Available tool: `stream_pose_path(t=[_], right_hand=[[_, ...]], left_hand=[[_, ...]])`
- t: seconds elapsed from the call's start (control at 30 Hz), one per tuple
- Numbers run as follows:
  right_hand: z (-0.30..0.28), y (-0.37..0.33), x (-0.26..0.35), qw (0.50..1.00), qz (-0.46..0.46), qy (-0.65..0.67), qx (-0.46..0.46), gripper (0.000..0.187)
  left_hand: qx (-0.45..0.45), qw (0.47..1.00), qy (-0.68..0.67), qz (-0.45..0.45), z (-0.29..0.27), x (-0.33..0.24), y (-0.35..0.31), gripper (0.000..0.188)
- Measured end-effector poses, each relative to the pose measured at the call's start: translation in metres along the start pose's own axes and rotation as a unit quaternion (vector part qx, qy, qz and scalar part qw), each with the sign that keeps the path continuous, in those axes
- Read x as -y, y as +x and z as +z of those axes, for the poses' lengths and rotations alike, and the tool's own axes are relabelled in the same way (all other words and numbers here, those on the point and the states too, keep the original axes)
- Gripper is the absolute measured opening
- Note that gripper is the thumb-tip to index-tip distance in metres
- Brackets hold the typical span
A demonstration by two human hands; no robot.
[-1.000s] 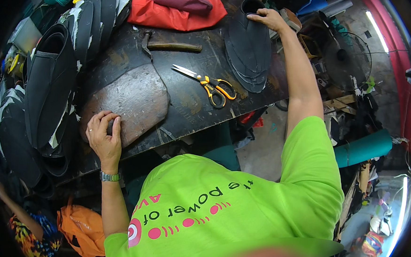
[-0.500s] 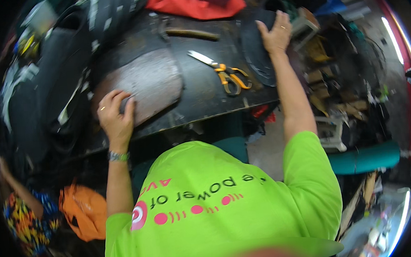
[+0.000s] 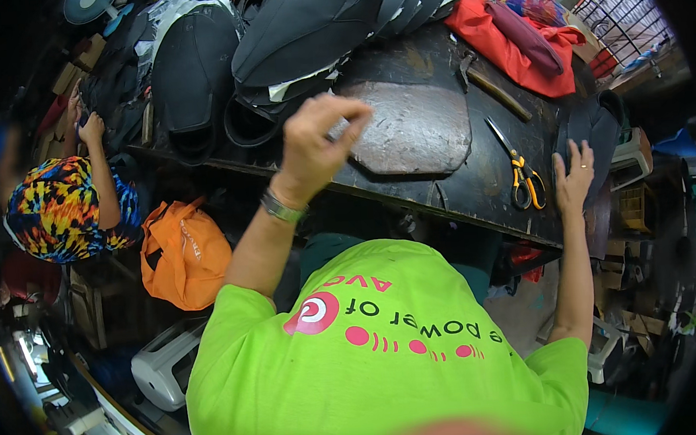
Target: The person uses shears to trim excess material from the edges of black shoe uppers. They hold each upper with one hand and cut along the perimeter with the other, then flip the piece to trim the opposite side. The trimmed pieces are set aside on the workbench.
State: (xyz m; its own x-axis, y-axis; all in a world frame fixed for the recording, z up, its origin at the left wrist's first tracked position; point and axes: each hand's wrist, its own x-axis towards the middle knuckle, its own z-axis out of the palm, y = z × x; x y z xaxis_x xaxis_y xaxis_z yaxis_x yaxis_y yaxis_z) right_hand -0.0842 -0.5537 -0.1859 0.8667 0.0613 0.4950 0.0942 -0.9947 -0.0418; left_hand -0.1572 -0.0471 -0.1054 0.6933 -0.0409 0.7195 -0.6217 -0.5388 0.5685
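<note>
Head view: dark table (image 3: 485,183)
Slab (image 3: 418,125): on the table
Black shoe pieces (image 3: 591,119): table's right end
Left hand (image 3: 317,143): loosely curled beside slab; cannot tell if gripping anything
Right hand (image 3: 575,178): spread open, grasping nothing visible, at pieces' edge
Scissors (image 3: 524,179): beside right hand

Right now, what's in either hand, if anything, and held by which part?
Left hand: blurred, fingers curled; can't tell if it holds anything. Right hand: spread open at the black shoe uppers, no grip visible.
</note>
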Motion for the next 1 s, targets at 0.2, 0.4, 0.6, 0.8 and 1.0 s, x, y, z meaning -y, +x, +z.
stream_pose_path(t=[0.2, 0.4, 0.6, 0.8, 1.0], right_hand=[[-0.011, -0.047, 0.085, 0.979, -0.072, 0.170, 0.088, 0.049], [-0.013, -0.053, 0.086, 0.983, -0.060, 0.168, 0.052, 0.046], [-0.011, -0.056, 0.085, 0.983, -0.059, 0.168, 0.040, 0.043], [-0.011, -0.055, 0.086, 0.984, -0.063, 0.163, 0.036, 0.042], [-0.009, -0.053, 0.084, 0.982, -0.068, 0.174, 0.029, 0.041]], left_hand=[[-0.022, 0.962, 0.201, 0.185, -0.028, 0.022, 0.114, 0.015], [0.155, 0.913, 0.349, 0.142, 0.003, 0.056, 0.175, 0.023], [0.126, 0.902, 0.365, 0.191, 0.007, 0.046, 0.176, 0.016], [0.103, 0.928, 0.188, 0.305, -0.027, -0.036, 0.171, 0.019], [0.329, 0.858, 0.095, 0.383, 0.019, -0.053, 0.075, 0.004]])
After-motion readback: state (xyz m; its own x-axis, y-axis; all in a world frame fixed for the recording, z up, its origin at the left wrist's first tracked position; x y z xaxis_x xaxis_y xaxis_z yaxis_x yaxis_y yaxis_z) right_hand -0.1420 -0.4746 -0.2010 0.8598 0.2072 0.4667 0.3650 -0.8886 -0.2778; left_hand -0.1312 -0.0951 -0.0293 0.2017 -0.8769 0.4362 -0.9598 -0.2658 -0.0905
